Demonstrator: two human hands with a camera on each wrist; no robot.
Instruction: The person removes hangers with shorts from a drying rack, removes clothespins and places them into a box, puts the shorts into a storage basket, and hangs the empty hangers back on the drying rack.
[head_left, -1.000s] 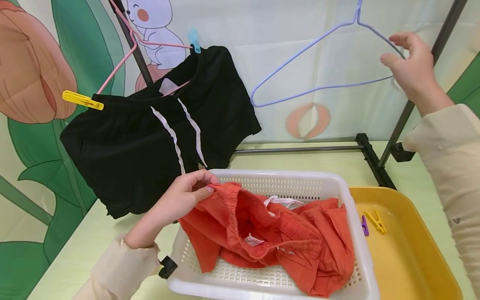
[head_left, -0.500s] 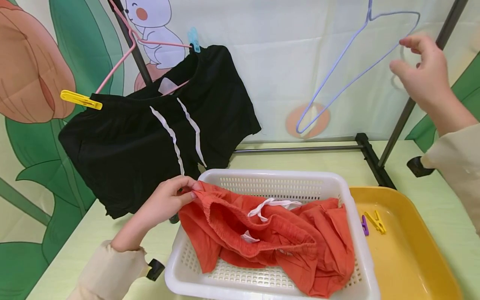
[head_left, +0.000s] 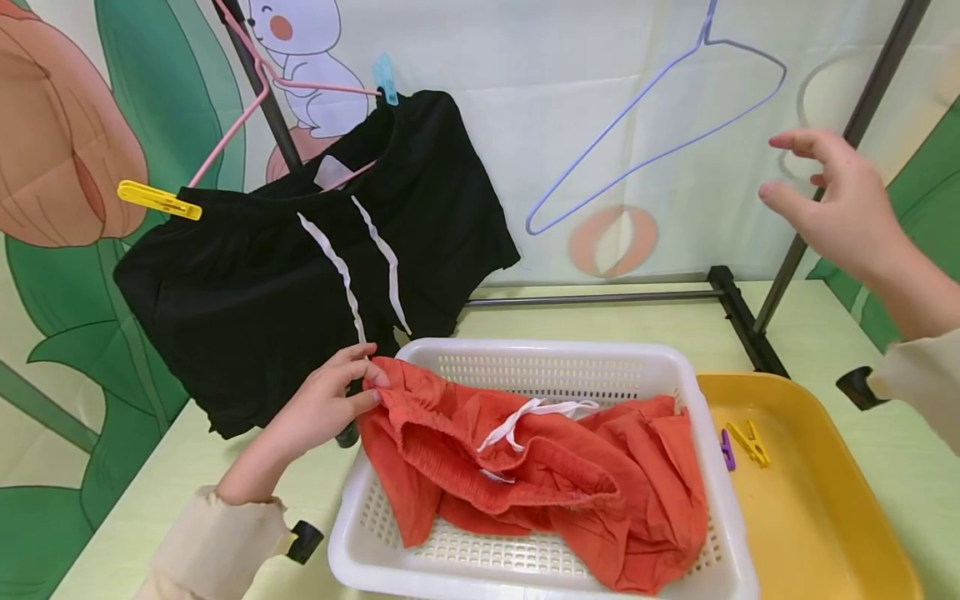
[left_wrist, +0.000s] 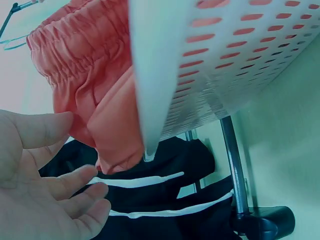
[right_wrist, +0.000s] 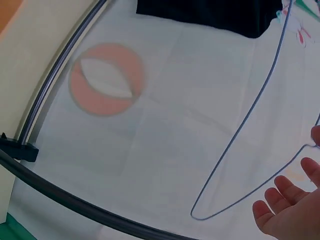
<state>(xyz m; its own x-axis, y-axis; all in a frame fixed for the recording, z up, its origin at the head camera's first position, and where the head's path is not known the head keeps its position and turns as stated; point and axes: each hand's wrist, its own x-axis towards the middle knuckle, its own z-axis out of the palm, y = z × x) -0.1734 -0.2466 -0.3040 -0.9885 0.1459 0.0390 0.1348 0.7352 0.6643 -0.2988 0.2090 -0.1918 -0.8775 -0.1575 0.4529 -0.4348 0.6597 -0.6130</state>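
Red-orange shorts [head_left: 637, 475] with an elastic waistband and a white drawstring lie in a white perforated basket [head_left: 360, 546]. My left hand [head_left: 322, 400] pinches the waistband's left end at the basket's left rim. In the left wrist view, the thumb lies against the red-orange cloth [left_wrist: 107, 112], while the other fingers are spread below. My right hand [head_left: 847, 200] is raised with thumb and fingers apart, holding nothing. Just to its left hangs a bare lilac hanger [head_left: 630, 171], turned at an angle. The right wrist view shows loosely bent fingertips close to the hanger [right_wrist: 235, 135].
Black shorts [head_left: 247, 267] with white drawstrings hang at left on a pink hanger [head_left: 236, 129], held by a yellow clothespin [head_left: 159, 200] and a blue one [head_left: 386, 79]. Right of the basket, a yellow tray [head_left: 810, 500] contains small clothespins [head_left: 748, 442]. A dark rack post [head_left: 885, 75] stands at right.
My right hand has left the lilac hanger and moved lower; the hanger has swung and turned. My left hand has drawn the waistband's end leftward and down, and the waist opening looks narrower.
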